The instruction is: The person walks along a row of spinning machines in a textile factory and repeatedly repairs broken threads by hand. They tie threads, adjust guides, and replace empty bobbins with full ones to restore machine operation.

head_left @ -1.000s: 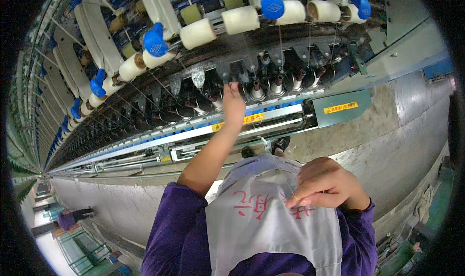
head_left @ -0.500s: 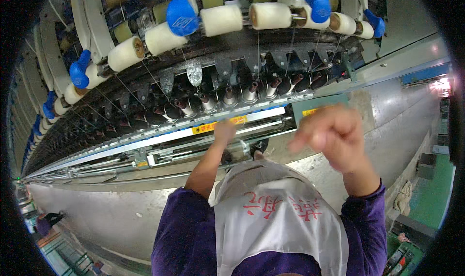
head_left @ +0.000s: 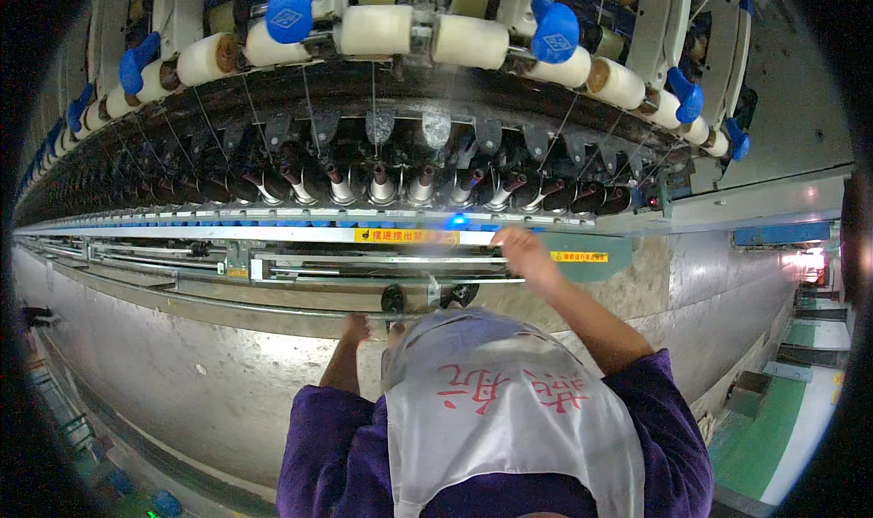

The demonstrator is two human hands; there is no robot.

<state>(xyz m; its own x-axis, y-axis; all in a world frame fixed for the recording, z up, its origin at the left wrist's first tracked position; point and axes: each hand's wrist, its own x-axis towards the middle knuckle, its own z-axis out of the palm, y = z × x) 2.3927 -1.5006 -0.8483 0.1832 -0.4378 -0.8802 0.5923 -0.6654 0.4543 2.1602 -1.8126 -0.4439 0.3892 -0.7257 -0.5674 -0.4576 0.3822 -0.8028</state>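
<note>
My right hand (head_left: 526,252) is held over the front rail (head_left: 309,233) of a spinning frame, below the row of bobbins. Its fingers are bent together, and whatever they may hold is too small to make out. Just left of it a blue light (head_left: 458,219) glows on the rail, under a bobbin (head_left: 468,183). My left hand (head_left: 356,328) hangs low by the long metal bar (head_left: 273,311), away from the bobbins. Its fingers are small and blurred, so their grip does not show. Thin yarns run down to several of the bobbins.
White rollers (head_left: 376,30) and blue handles (head_left: 289,10) line the machine above the bobbins. A green end panel (head_left: 596,245) stands to the right. Grey floor (head_left: 245,363) lies behind me, and a green and white walkway (head_left: 773,427) runs at far right.
My right hand has moved forward and left, from close to me to the rail. My left hand has drawn back from the rail. The view has shifted, and a blue light now shows.
</note>
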